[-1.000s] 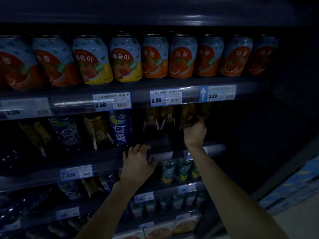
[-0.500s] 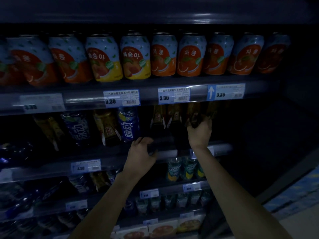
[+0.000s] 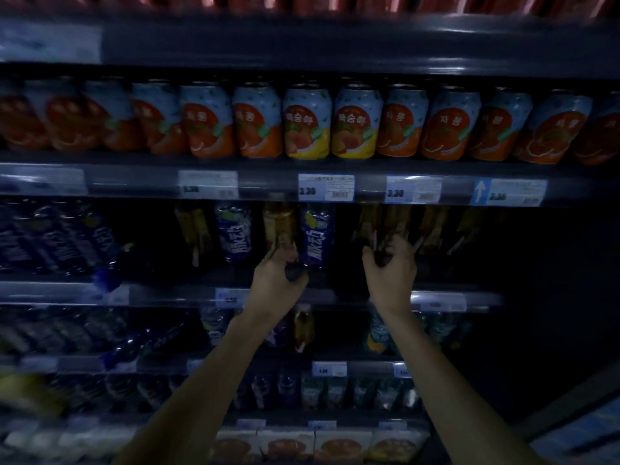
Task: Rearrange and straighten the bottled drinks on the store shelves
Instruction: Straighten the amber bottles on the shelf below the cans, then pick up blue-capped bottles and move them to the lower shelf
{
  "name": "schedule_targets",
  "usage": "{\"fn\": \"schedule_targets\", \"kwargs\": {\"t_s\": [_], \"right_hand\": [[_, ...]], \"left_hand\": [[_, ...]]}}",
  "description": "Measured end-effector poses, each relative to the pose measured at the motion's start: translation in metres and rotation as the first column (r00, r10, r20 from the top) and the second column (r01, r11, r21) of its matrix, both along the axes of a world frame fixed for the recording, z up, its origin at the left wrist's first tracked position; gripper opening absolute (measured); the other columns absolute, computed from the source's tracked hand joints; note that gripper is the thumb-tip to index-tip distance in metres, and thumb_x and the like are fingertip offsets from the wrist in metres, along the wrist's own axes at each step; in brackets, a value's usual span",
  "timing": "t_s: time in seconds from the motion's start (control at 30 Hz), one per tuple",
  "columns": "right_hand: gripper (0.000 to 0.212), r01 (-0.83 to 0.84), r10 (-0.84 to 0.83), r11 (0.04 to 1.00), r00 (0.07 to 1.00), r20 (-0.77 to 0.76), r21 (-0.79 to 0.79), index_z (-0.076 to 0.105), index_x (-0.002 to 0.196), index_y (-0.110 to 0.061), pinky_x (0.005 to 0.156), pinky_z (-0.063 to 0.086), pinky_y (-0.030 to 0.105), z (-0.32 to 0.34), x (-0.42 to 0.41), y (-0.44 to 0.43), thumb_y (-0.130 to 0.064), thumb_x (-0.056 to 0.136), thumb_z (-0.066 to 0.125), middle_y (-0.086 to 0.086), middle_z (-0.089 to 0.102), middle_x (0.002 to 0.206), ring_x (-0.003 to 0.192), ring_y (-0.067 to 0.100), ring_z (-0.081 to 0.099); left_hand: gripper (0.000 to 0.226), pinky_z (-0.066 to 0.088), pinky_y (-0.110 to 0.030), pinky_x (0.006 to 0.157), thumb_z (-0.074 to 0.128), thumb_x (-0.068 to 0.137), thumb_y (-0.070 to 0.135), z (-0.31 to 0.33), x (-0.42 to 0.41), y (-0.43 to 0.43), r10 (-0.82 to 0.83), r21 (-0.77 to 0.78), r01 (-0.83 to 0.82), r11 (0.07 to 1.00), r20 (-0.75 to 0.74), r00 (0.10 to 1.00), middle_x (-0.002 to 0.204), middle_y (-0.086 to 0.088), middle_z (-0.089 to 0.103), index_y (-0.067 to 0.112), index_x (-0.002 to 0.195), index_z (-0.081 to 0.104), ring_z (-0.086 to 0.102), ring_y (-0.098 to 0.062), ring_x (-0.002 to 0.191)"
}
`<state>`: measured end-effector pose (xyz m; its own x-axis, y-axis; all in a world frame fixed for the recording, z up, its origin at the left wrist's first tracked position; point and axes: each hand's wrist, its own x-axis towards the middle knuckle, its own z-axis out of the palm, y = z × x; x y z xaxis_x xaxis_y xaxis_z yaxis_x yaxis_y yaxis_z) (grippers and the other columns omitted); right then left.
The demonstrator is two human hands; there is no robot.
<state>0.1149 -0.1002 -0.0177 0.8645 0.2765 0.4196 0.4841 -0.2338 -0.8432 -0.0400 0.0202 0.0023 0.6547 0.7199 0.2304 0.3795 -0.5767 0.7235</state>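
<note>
**Location.** The bottled drinks stand on the dark metal middle shelf, below the row of orange and blue printed cans.

**Hand state.**
- The left hand is clenched round the lower body of an amber translucent plastic bottle with a gold label. This bottle stands just beside a blue-labelled plastic bottle.
- The right hand grasps a dark amber plastic bottle at the left end of the row of similar dark bottles. The view is dim and blurred, so whether it holds one bottle or two cannot be told.

**Handling (judgement).**
- The bottles appear full, so expect moderate weight.
- Thin plastic walls will likely yield under a hard squeeze.
- Film labels are probably slick.
- Take hold low on the body, near the base, and turn the bottle there. A grip near the cap would tip it against its neighbours.

**Change from earlier frames.**
- The left hand previously rested at the shelf rail and held nothing. It has since risen and closed on the amber bottle.
- The right hand remains on the dark bottles.
- The view has tilted upward.
</note>
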Motion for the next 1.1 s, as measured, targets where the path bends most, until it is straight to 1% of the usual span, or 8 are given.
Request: {"fn": "schedule_targets", "kwargs": {"t_s": [0.13,0.27,0.5,0.6,0.7,0.87,0.97,1.1], "right_hand": [[0.05,-0.068,0.068,0.998,0.998,-0.012,-0.003,0.049,0.13,-0.006,0.095,0.039,0.023,-0.001,-0.04,0.028,-0.025,0.088,0.067,0.008,0.055,0.124,0.114,0.018,0.052],[0.049,-0.138,0.137,0.99,0.99,-0.02,-0.016,0.049,0.131,-0.008,0.094,0.04,0.023,-0.008,-0.079,0.059,-0.025,0.088,0.067,0.007,0.057,0.123,0.114,0.018,0.054],[0.046,-0.242,0.241,0.967,0.97,-0.015,-0.078,0.05,0.129,-0.01,0.09,0.038,0.02,-0.024,-0.147,0.111,-0.027,0.089,0.065,0.005,0.056,0.124,0.114,0.017,0.053],[0.048,-0.275,0.273,0.958,0.961,-0.034,-0.084,0.048,0.132,-0.01,0.093,0.04,0.022,-0.03,-0.171,0.131,-0.027,0.09,0.064,0.004,0.054,0.126,0.116,0.015,0.051],[0.048,-0.278,0.276,0.956,0.961,-0.028,-0.097,0.048,0.132,-0.011,0.096,0.041,0.024,-0.038,-0.19,0.15,-0.028,0.09,0.065,0.003,0.054,0.127,0.118,0.016,0.051],[0.049,-0.252,0.256,0.952,0.967,-0.002,-0.172,0.048,0.132,-0.012,0.093,0.034,0.018,-0.05,-0.21,0.17,-0.031,0.09,0.064,0.003,0.052,0.128,0.121,0.016,0.046],[0.05,-0.229,0.234,0.954,0.972,0.004,-0.195,0.047,0.133,-0.013,0.096,0.037,0.022,-0.057,-0.216,0.179,-0.034,0.089,0.063,0.002,0.05,0.129,0.123,0.016,0.044],[0.05,-0.204,0.205,0.96,0.979,-0.017,-0.193,0.046,0.133,-0.017,0.1,0.044,0.035,-0.06,-0.221,0.184,-0.036,0.089,0.062,0.001,0.047,0.13,0.126,0.018,0.043]], "left_hand": [[0.042,0.037,-0.017,0.087,0.065,0.088,0.019,0.0,-0.039,0.029,0.103,-0.039,-0.101,0.994,0.033,0.994,0.126,-0.004,0.056,0.01,0.127,0.056,0.053,-0.019,0.115],[0.042,0.04,-0.019,0.084,0.064,0.089,0.017,0.0,-0.078,0.058,0.184,-0.093,-0.178,0.98,0.064,0.981,0.128,-0.007,0.052,0.008,0.129,0.053,0.053,-0.016,0.105],[0.04,0.039,-0.027,0.085,0.06,0.092,0.024,-0.008,-0.148,0.107,0.315,-0.089,-0.31,0.947,0.048,0.948,0.129,-0.008,0.051,0.01,0.129,0.052,0.052,-0.023,0.113],[0.04,0.04,-0.029,0.083,0.059,0.092,0.023,-0.013,-0.172,0.124,0.345,-0.098,-0.339,0.936,0.06,0.937,0.128,-0.007,0.051,0.01,0.13,0.052,0.05,-0.018,0.104],[0.04,0.044,-0.034,0.084,0.06,0.092,0.022,-0.022,-0.19,0.138,0.376,-0.107,-0.367,0.924,0.086,0.923,0.129,-0.006,0.051,0.013,0.13,0.052,0.052,-0.021,0.106],[0.035,0.045,-0.044,0.087,0.061,0.091,0.019,-0.032,-0.205,0.149,0.434,-0.063,-0.43,0.901,0.151,0.888,0.124,-0.008,0.045,0.015,0.124,0.052,0.046,-0.025,0.104],[0.038,0.045,-0.048,0.088,0.064,0.088,0.015,-0.037,-0.212,0.158,0.445,-0.087,-0.437,0.895,0.185,0.876,0.13,-0.012,0.039,0.016,0.123,0.05,0.043,-0.032,0.109],[0.046,0.043,-0.035,0.092,0.064,0.09,0.019,-0.039,-0.218,0.167,0.447,-0.19,-0.412,0.891,0.204,0.871,0.136,-0.009,0.034,0.014,0.132,0.046,0.046,-0.022,0.102]]}}
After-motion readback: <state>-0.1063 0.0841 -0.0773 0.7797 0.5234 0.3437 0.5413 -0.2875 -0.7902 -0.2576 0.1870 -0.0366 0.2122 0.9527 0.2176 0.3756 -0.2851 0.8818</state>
